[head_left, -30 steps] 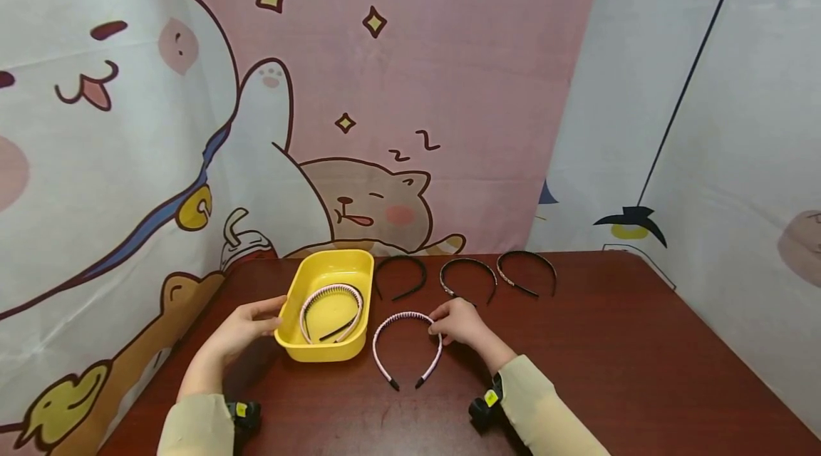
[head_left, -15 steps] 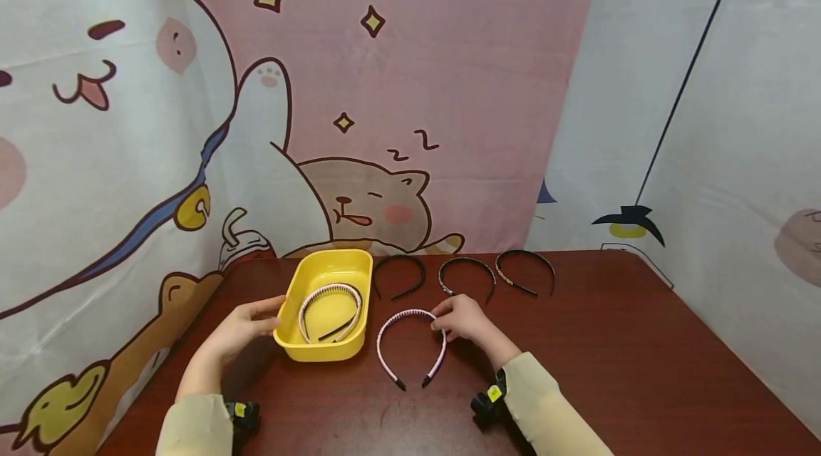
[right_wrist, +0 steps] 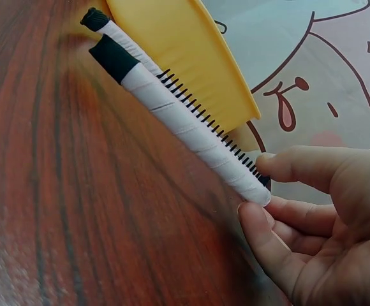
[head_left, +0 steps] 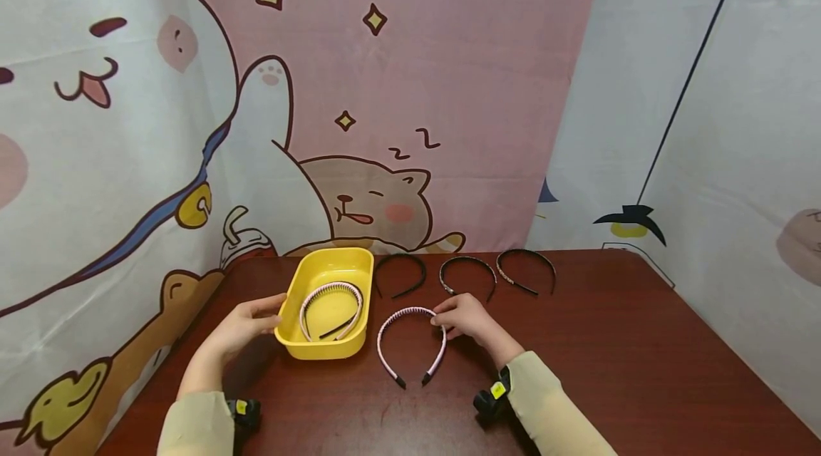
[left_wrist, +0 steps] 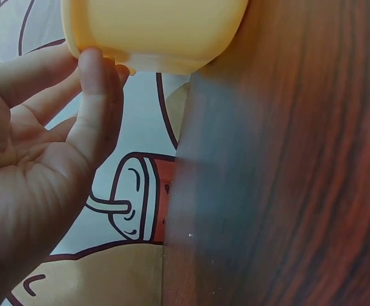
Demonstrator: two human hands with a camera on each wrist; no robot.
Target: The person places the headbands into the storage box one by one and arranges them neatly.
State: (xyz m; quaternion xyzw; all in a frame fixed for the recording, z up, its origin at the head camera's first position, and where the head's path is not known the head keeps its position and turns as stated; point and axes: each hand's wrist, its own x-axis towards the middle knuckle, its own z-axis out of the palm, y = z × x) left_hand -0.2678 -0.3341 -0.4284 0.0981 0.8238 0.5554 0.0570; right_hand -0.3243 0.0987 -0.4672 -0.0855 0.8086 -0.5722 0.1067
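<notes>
My right hand [head_left: 473,320] pinches a pale pink headband [head_left: 410,311] at its right side, between thumb and fingers. In the right wrist view the headband [right_wrist: 188,127] appears nearly edge-on, wrapped in ribbon, with black ends and small black teeth inside the curve. On the left, a yellow plastic tub [head_left: 323,351] stands with its near left rim gripped between the thumb and fingers of my left hand [head_left: 239,331]. Inside the tub lie another pink headband [head_left: 329,286] and a thin black headband [head_left: 337,330], partly overlapping.
Along the back of the dark red-brown table [head_left: 641,356] lie a plain black headband [head_left: 420,267] and two decorated dark headbands [head_left: 467,260] [head_left: 526,253]. Cartoon-printed cloth [head_left: 474,121] hangs behind the table and at its sides.
Over the last second, my right hand and the pink headband have shifted slightly right, away from the tub. The left hand and tub stay in place.
</notes>
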